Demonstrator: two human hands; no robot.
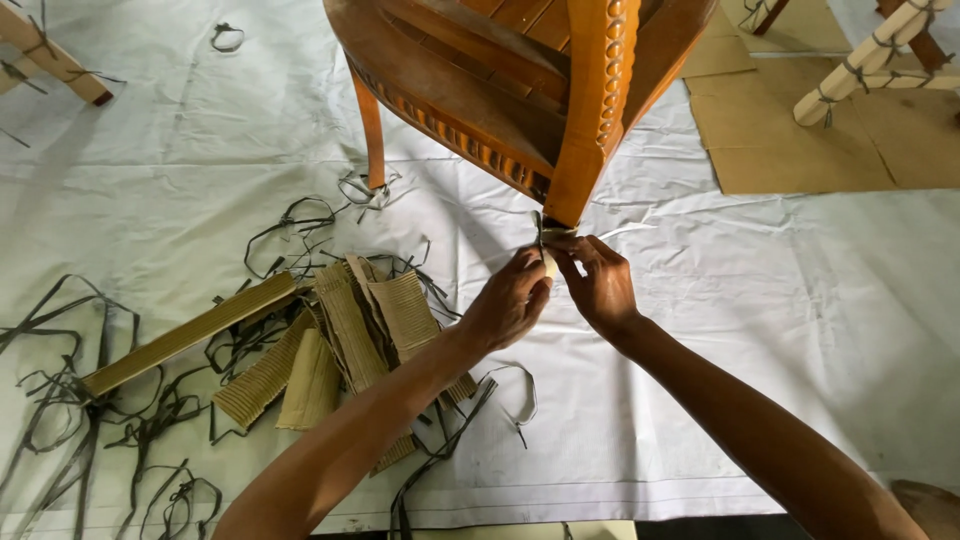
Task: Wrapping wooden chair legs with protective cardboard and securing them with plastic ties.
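A carved brown wooden chair [520, 90] stands on a white sheet [760, 320]. Both my hands meet at the foot of its front leg [585, 140]. My left hand [508, 303] pinches a small pale piece [549, 263] and the end of a thin dark strap [538, 228] against the leg's base. My right hand [603, 283] grips the same strap from the other side, fingers closed. The very bottom of the leg is hidden behind my fingers.
Corrugated cardboard strips [340, 340] and several cut dark plastic straps [90, 400] lie at the left. Flat cardboard sheets [820, 140] lie at the back right. Wrapped furniture legs [870, 60] and another leg [50, 55] show at the corners.
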